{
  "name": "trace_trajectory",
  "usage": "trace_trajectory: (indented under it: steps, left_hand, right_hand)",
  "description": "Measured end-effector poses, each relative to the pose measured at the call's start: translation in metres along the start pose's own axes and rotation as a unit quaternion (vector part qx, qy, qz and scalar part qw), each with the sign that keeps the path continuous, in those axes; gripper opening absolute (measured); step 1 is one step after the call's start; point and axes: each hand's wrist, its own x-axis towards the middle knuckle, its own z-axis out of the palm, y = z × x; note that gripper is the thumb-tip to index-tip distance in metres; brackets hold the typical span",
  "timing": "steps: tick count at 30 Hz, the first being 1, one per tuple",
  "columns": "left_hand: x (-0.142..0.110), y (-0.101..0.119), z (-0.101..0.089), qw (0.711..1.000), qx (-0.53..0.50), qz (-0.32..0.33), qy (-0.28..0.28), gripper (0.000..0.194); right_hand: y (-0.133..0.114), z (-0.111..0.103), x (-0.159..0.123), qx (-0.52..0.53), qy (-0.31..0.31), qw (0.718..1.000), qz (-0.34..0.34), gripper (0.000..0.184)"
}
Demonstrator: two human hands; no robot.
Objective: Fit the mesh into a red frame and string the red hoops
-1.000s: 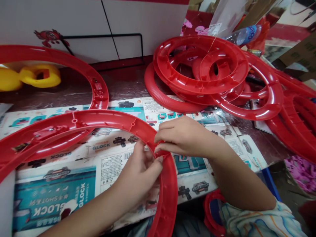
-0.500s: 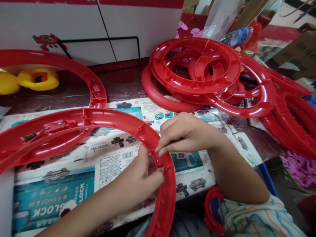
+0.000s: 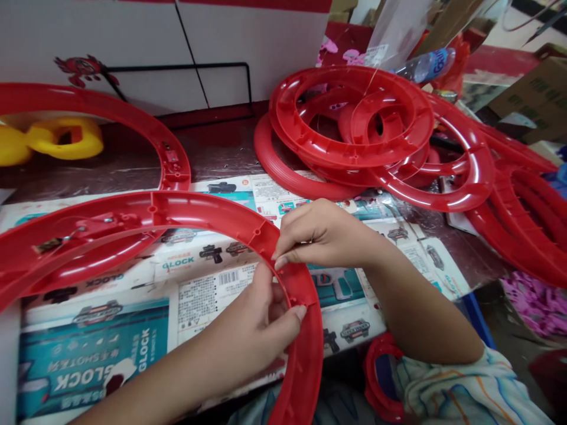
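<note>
A large red plastic ring [image 3: 208,208], its hollow ribbed side facing up, runs from the left edge round to the bottom of the view. My left hand [image 3: 261,324] grips its inner rim, thumb pressed on the channel and fingers underneath. At the rim just above that thumb, my right hand [image 3: 314,236] is closed in a pinch; whatever is between the fingertips is too small to make out. Screwed into the ring's channel at left is a small red part [image 3: 104,224], with a brass-coloured coil or spring [image 3: 48,245] beside it.
Behind lies another red ring [image 3: 128,118] near yellow plastic pieces [image 3: 66,139]. More red rings [image 3: 354,156] are heaped at the back right, with a water bottle [image 3: 427,65] behind. Printed cardboard [image 3: 199,295] covers the table. Pink pieces [image 3: 535,304] sit at lower right.
My right hand has shifted slightly left along the ring's inner rim, still pinched. The ring's near right side and my left thumb have moved slightly right.
</note>
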Motion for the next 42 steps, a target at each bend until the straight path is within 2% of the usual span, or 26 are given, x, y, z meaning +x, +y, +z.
trace_trajectory:
  steps: [4,6,9,14,17,19,23,28,34,37,42]
  left_hand:
    - [0.003,-0.005,0.003,0.995,-0.088,0.045,0.007,0.038]
    - [0.006,-0.008,0.004,0.989,-0.124,0.063,0.048,0.038]
    - [0.009,-0.012,0.003,0.985,-0.134,0.049,0.093,0.039]
    - [0.007,-0.013,0.0,0.987,-0.132,0.061,0.068,0.033]
    - [0.006,-0.013,-0.001,0.986,-0.152,0.047,0.049,0.033]
    - [0.006,-0.013,-0.001,0.987,-0.148,0.047,0.051,0.03]
    - [0.006,-0.014,-0.003,0.984,-0.143,0.091,0.061,0.025]
    - [0.008,-0.014,-0.002,0.989,-0.107,0.086,0.057,0.021]
    - [0.013,-0.015,0.0,0.984,-0.052,0.1,0.136,0.023]
    - [0.014,-0.015,-0.002,0.98,-0.027,0.091,0.174,0.021]
    - [0.012,-0.013,-0.009,0.982,0.015,0.074,0.174,0.027]
  right_hand:
    - [0.001,-0.003,-0.001,-0.019,-0.01,1.0,-0.004,0.005]
    - [-0.001,-0.004,-0.002,-0.029,-0.016,0.999,-0.002,0.007]
    - [-0.003,-0.004,-0.002,-0.042,-0.023,0.999,-0.001,0.008]
    - [-0.006,-0.006,-0.004,-0.05,-0.009,0.999,0.0,0.009]
    - [-0.007,-0.008,-0.005,-0.052,-0.005,0.999,-0.007,0.008]
    - [-0.007,-0.009,-0.005,-0.049,-0.009,0.999,-0.01,0.008]
    - [-0.008,-0.008,-0.004,-0.051,-0.009,0.999,-0.008,0.009]
    - [-0.007,-0.003,-0.003,-0.07,-0.003,0.998,-0.009,0.011]
    - [-0.007,0.007,0.0,-0.129,-0.004,0.992,-0.003,0.013]
    - [-0.007,0.01,0.001,-0.136,-0.033,0.99,0.013,0.013]
    - [-0.003,0.012,0.003,-0.107,-0.047,0.991,0.06,0.013]
